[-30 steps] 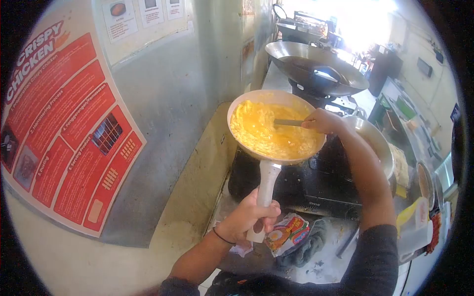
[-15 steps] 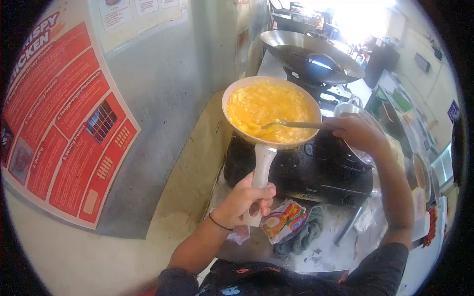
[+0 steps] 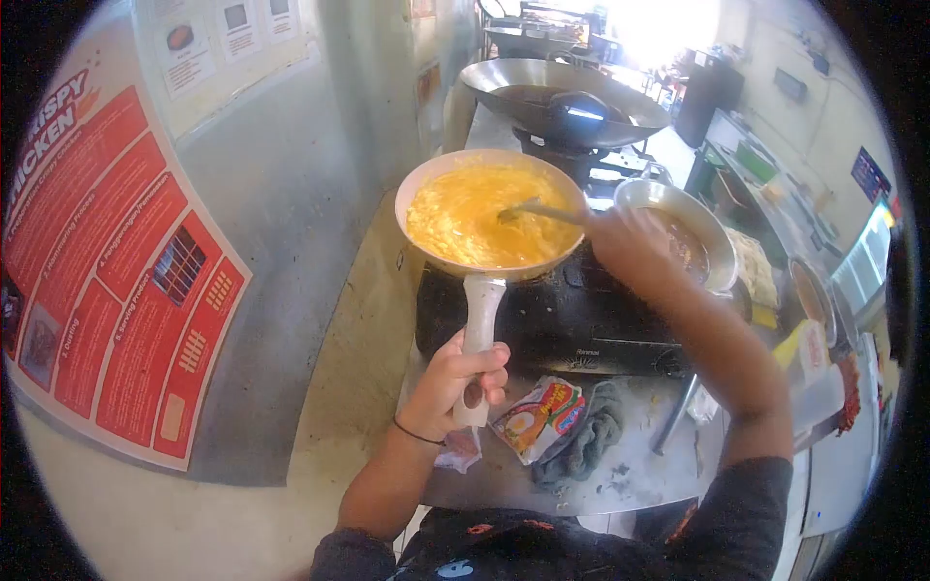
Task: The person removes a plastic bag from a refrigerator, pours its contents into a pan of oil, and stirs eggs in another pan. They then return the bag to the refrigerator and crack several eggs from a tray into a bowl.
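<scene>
Kitchen counter (image 3: 659,484) beside a grey wall panel (image 3: 281,242), frying pan (image 3: 417,184) in hand

On the left, a red-and-white poster (image 3: 126,300) overlapping the panel. In the middle of the view, over a black stove (image 3: 542,324), the pale-rimmed frying pan, with a yellow mixture (image 3: 475,218) spread across its inside. Contact between base and stove impossible to tell from this angle.

Left hand (image 3: 455,378) clamped round the pan's light handle (image 3: 480,315), with a thin black band (image 3: 418,435) on the wrist. Right hand (image 3: 630,247) closed on one end of a utensil (image 3: 547,211), the other end down in the mixture.

Farther back, a large wok (image 3: 635,102). Beyond the right hand, a wide metal pan (image 3: 725,257) with brown contents. On the counter, in front of the stove, a colourful packet (image 3: 535,418) touching a dark cloth (image 3: 586,445); to the right of both, a slanting metal tool (image 3: 675,416).
</scene>
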Demonstrator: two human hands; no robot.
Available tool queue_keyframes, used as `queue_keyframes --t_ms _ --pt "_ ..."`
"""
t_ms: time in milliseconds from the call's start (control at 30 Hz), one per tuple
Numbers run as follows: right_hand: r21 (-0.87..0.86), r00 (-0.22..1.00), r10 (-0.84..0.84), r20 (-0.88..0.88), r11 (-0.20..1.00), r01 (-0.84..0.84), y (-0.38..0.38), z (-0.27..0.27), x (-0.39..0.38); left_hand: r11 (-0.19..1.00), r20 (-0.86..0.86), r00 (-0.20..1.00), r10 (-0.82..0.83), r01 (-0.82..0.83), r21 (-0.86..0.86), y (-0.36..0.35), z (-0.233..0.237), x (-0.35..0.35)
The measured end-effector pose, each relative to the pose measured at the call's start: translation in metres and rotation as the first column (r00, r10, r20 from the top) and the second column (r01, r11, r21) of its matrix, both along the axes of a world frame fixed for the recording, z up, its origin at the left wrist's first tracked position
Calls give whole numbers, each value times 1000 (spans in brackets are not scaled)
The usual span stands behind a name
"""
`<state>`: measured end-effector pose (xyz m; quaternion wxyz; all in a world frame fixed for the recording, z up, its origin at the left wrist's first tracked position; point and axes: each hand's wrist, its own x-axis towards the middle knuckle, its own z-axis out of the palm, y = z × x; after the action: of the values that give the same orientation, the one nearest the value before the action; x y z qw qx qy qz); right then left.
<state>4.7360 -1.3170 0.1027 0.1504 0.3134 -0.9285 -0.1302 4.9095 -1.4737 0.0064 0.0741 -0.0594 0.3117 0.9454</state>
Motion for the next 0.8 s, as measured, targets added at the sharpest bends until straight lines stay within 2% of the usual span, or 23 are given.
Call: queue_keyframes --t_ms 33,133,233,333,433,467,500,633,800 --pt "-2 999 11 -41 1000 -11 -2 6 -6 1000 -4 1000 -12 12 17 0 0 0" --pt "-52 999 31 -19 998 -32 4 50 4 998 -15 1000 -24 25 54 -2 -2 -1" --pt "124 990 63 -124 991 -48 9 88 12 998 -11 1000 -17 18 57 -2 -5 -1" --pt "103 969 140 -206 987 -120 14 105 32 999 -16 1000 -17 18 48 -2 -4 -2" --pt "293 999 48 13 955 -50 -1 112 59 999 -22 1000 -17 18 36 -3 -5 -2" --pt "192 990 138 24 971 -140 0 103 70 999 -22 1000 -17 18 27 -2 -5 -2" --pt "331 986 160 49 929 -167 -3 92 72 1000 -24 1000 -16 17 19 -2 -6 -2" --pt "226 975 71 209 967 -119 -23 46 86 999 -33 999 -7 6 -32 1 -6 -2" --pt "-28 991 40 129 999 -36 -44 -16 44 1000 -38 999 14 -14 2 11 -3 -1"
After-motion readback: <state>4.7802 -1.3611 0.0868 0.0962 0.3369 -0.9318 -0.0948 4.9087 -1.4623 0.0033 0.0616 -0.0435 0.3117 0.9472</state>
